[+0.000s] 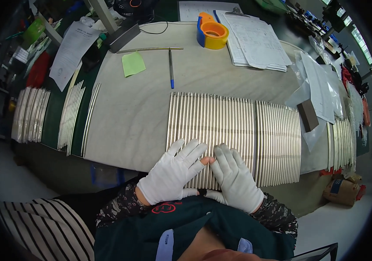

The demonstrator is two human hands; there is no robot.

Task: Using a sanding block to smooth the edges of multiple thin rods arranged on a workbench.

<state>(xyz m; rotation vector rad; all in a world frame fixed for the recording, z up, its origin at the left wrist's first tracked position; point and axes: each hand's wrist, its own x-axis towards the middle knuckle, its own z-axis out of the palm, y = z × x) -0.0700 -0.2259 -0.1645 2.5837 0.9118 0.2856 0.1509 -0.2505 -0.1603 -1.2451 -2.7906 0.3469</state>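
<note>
1. A worker's left hand [164, 176], gloved in white, lies palm down, its outstretched fingers slightly apart over a row of metal rods [233, 124].
2. The right hand [239, 182], also gloved, rests beside it on the rods, fingers straight and nearly together, clamped on nothing; two bare fingertips all but meet.
3. The rods line up beneath and beyond the fingers on a pale surface [125, 117], split by a narrow gap just right of the right fingers.
4. Beyond the left fingers lie a pen [171, 67] and a green note [133, 64].
5. Farther ahead of the right fingers, a tape dispenser [201, 37] stands beside clipped papers [260, 41].
6. Well right of the fingers sits a brown block [308, 116].
</note>
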